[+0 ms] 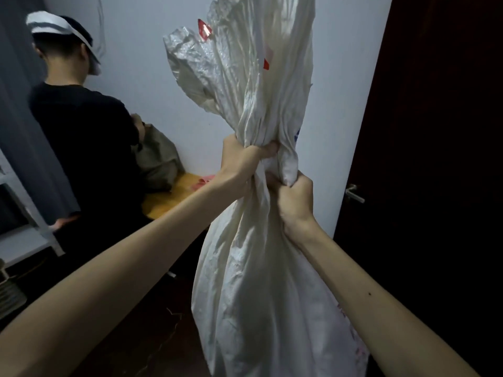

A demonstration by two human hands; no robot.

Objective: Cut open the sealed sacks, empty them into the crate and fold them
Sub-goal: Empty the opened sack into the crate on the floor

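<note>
White sack [253, 281] held up, neck bunched in both fists, crumpled top flaring above them, person in black [87, 137] beyond the left hand [242, 156], that hand clenched round the neck, right hand [292, 197] gripping just below, door handle [353, 194] right of both

White sack [253, 268] with red marks; dark brown door [435, 131].

Dim room: white wall [141, 91], dark door [435, 131], perhaps a curtain [16, 104] left.
</note>
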